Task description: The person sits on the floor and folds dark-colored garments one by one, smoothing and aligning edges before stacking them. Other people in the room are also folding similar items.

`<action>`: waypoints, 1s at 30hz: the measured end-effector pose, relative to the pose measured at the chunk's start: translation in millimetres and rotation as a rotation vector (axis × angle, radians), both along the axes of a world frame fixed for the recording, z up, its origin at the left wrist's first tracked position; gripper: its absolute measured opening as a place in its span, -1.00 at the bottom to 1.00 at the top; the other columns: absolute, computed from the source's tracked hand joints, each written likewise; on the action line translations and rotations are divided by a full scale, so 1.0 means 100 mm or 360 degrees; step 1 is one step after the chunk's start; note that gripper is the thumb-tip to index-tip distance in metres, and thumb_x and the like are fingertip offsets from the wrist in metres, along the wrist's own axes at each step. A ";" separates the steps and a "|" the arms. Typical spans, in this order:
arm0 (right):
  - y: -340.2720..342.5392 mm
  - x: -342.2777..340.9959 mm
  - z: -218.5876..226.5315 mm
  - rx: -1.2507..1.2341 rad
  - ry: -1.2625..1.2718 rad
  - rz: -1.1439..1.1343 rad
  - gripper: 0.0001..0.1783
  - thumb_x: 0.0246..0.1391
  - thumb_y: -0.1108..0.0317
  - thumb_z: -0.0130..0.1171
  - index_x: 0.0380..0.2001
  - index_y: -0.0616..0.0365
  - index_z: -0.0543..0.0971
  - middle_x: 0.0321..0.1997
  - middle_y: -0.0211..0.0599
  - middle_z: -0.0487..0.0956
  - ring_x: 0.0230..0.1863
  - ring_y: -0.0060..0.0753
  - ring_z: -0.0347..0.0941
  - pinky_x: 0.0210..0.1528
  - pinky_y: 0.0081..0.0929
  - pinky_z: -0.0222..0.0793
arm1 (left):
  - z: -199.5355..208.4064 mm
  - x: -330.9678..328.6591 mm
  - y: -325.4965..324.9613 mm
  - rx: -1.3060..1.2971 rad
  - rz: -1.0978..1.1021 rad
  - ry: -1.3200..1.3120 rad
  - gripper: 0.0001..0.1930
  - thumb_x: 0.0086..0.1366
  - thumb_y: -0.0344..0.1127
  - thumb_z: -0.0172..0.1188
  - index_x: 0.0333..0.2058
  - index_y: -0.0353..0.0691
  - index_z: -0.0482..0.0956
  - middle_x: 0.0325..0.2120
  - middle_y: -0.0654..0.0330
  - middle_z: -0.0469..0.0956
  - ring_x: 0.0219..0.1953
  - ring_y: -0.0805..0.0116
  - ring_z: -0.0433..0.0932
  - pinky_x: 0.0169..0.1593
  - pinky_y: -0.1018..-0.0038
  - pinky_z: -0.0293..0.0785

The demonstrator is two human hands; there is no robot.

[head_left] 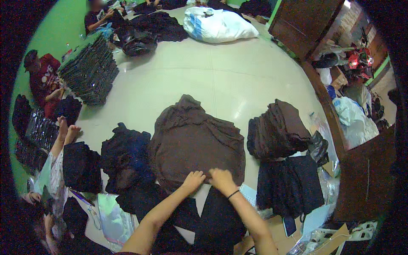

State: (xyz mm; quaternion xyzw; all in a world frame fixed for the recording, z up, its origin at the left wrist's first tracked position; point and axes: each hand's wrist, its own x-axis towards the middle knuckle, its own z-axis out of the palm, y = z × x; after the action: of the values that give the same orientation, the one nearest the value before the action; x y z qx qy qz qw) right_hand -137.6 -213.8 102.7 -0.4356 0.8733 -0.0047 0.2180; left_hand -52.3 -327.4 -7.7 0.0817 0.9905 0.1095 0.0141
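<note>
Two hands (194, 181) (222, 179) on one brown cloth (195, 148)

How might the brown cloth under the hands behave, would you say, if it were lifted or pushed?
The brown cloth would probably sag limply, its far edge lying in soft folds. It likely bunches rather than rolls, since wrinkles cross its surface.

Flr (170, 76): brn garment (195, 142), wht sack (223, 27).
</note>
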 end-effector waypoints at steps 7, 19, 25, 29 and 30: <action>-0.14 0.19 -0.39 -0.0282 0.0397 -0.0069 -0.67 -0.25 0.38 0.06 -0.29 0.10 0.35 -0.41 -0.29 0.44 -0.41 -0.28 0.43 -0.42 -0.36 0.33 | 0.45 -0.01 0.06 0.1192 0.0951 0.0051 -0.83 0.04 -0.38 -0.04 -0.38 -0.31 0.32 -0.48 -0.02 0.43 -0.37 0.02 0.40 -0.30 0.26 0.29; 0.61 -0.49 -0.15 -0.0626 0.0865 -0.0260 -0.85 -0.37 0.54 0.00 -0.55 0.17 0.38 -0.46 -0.24 0.41 -0.34 -0.21 0.33 -0.35 -0.34 0.26 | 0.58 0.19 -0.23 0.0166 0.0667 0.0364 -0.74 -0.17 -0.51 0.02 -0.39 -0.22 0.34 -0.52 0.09 0.33 -0.40 0.12 0.36 -0.36 0.30 0.30; 1.00 -0.37 -0.14 -0.0720 0.0688 -0.0409 -0.79 -0.43 0.55 0.02 -0.54 0.17 0.37 -0.43 -0.23 0.39 -0.30 -0.16 0.29 -0.28 -0.33 0.23 | 0.96 0.76 -0.49 0.0127 0.0932 0.0056 -0.73 -0.23 -0.51 0.10 -0.41 -0.21 0.42 -0.47 0.12 0.37 -0.36 0.13 0.40 -0.37 0.30 0.37; 1.17 -0.31 -0.26 -0.0779 0.0320 -0.0696 -0.83 -0.43 0.53 0.00 -0.58 0.21 0.44 -0.43 -0.20 0.44 -0.30 -0.17 0.32 -0.24 -0.36 0.23 | 1.21 0.86 -0.74 0.0275 0.0927 -0.0138 -0.71 -0.24 -0.51 0.11 -0.41 -0.24 0.46 -0.50 0.08 0.41 -0.36 0.12 0.43 -0.32 0.30 0.38; 1.20 -0.34 -0.30 -0.0786 0.0239 -0.0822 -0.83 -0.38 0.51 -0.01 -0.56 0.24 0.48 -0.45 -0.17 0.47 -0.36 -0.19 0.38 -0.27 -0.42 0.27 | 1.27 0.82 -0.82 0.0263 0.0928 -0.0170 -0.72 -0.26 -0.51 0.14 -0.42 -0.24 0.46 -0.50 0.08 0.42 -0.35 0.11 0.43 -0.31 0.29 0.38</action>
State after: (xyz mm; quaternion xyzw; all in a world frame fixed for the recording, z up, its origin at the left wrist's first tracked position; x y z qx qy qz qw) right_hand -171.8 -94.2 72.3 -0.2394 0.9407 -0.2382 0.0330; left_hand 29.9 -409.7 118.9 -0.2110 0.9578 0.1932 0.0273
